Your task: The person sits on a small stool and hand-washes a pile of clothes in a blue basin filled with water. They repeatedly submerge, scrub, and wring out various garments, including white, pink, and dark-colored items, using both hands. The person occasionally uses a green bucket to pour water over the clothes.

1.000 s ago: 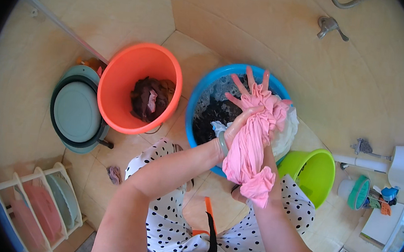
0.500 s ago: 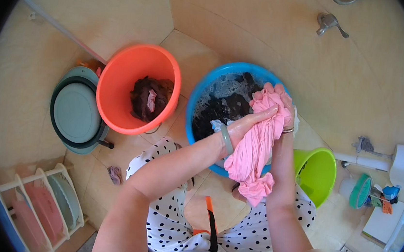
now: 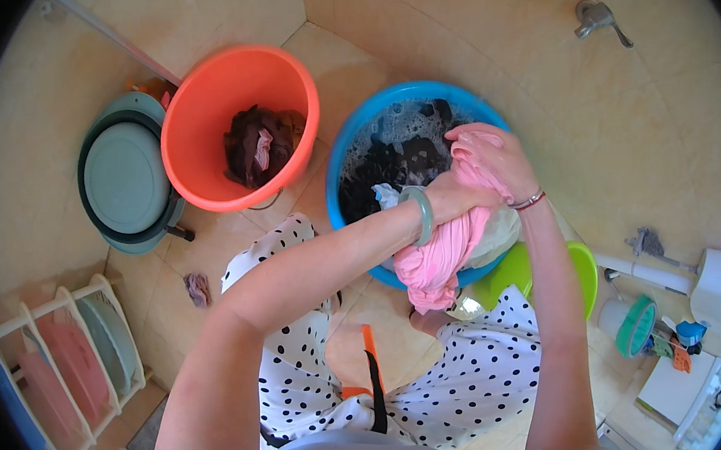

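A wet, twisted pink cloth (image 3: 439,263) is gripped by both hands over the right side of a blue basin (image 3: 343,150). My left hand (image 3: 452,197), a pale green bangle at its wrist, is wrapped around the cloth's middle. Just beyond it, my right hand (image 3: 505,163) is closed over the upper end, knuckles up. The cloth's lower end hangs over the near rim. Dark clothes (image 3: 387,175) soak in sudsy water in the basin. A pale cloth (image 3: 498,236) lies partly hidden behind the pink one, and a small white-and-blue piece (image 3: 387,195) shows beside my left wrist.
An orange bucket (image 3: 189,161) with dark laundry (image 3: 250,158) stands left of the basin, beside grey-green basins (image 3: 126,178). A lime-green bucket (image 3: 577,272) sits at the right, partly behind my right arm. A white rack (image 3: 64,327) holds pink and green basins. A tap (image 3: 601,21) juts from the wall.
My right hand has turned from palm-up under the cloth to knuckles-up over its far end. The pink cloth is more bunched and twisted between my hands. The view has shifted slightly.
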Available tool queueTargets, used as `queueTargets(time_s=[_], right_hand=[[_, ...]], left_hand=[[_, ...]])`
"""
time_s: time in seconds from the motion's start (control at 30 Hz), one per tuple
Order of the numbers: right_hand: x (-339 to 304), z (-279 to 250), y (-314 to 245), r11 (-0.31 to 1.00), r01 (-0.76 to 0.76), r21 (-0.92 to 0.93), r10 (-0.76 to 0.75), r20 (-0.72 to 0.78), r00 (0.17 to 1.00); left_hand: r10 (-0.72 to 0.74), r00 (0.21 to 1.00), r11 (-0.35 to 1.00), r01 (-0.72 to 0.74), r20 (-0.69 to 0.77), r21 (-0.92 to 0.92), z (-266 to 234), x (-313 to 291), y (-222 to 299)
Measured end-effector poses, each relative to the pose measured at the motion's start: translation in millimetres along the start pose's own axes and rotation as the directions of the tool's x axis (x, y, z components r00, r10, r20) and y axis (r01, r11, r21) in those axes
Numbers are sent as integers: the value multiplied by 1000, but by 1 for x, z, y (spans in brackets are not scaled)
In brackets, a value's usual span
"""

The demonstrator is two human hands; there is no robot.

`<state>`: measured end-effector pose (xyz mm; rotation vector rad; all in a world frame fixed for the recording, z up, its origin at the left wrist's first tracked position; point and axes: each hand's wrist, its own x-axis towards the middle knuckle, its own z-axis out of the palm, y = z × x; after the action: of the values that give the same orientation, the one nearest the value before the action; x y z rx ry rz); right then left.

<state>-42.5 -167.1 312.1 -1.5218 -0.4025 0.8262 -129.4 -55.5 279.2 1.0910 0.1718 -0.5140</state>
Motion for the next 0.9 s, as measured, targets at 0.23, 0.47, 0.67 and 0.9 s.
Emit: queueTargets(time_s=[0.23,0.47,0.67,0.9], right_hand=[[10,5,15,913,85,-398,-124,-74,989],[26,20,39,604,68,-794,-275,-127,953],[38,23,83,571,-170,-803,-174,-321,931],[15,9,83,983,-173,55,180,-184,966]], left_hand=[[124,978,936,-61,-165,346,-2,14,-20],[241,950,800,-78,-200,595,-13,31,-40],[202,901,788,83,-383,610,-21,49,-77],[164,866,965,-41,-472,261,-47,65,-109]])
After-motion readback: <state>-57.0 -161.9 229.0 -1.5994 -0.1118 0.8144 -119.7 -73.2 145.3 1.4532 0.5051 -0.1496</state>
